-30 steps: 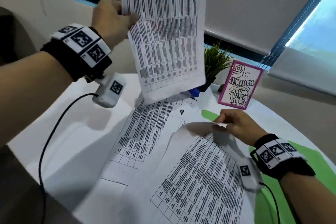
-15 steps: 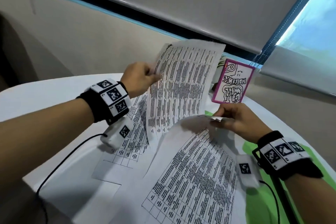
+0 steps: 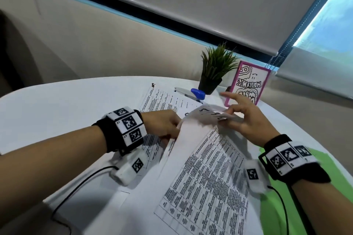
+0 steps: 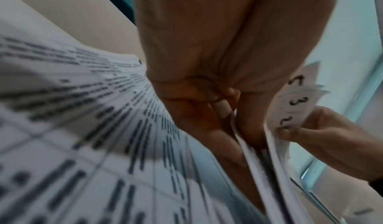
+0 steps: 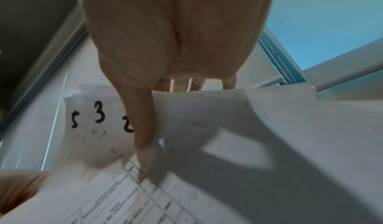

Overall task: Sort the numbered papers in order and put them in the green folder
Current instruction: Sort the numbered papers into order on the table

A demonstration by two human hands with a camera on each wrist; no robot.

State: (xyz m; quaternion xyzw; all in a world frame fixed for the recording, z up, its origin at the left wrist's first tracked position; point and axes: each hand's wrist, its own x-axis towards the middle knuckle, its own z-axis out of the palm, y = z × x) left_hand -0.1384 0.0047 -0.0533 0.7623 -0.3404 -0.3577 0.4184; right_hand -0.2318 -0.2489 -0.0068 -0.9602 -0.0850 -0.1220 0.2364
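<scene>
While the right hand point(image 3: 246, 122) lifts the far corners of a few papers point(image 3: 208, 168), the left hand point(image 3: 164, 124) holds one sheet by its left edge. That sheet's edge sits between the left thumb and fingers point(image 4: 225, 112), which are curled on it. The right thumb point(image 5: 143, 122) presses on top of the lifted corners and the other right fingers are under them, so this hand pinches the papers. Its first finger points out straight. The corners are spread like a fan, and the numbers 5, 3 and 2 show on them, written in black. The rest of these papers lie on the white table point(image 3: 57, 105), printed side up.

More papers point(image 3: 162, 99) lie flat just past the left hand. A green folder point(image 3: 277, 213) lies on the table under the right wrist, partly hidden by the papers. Behind the hands stand a small plant point(image 3: 214, 70), a blue stapler point(image 3: 197, 93) and a pink card point(image 3: 248, 84).
</scene>
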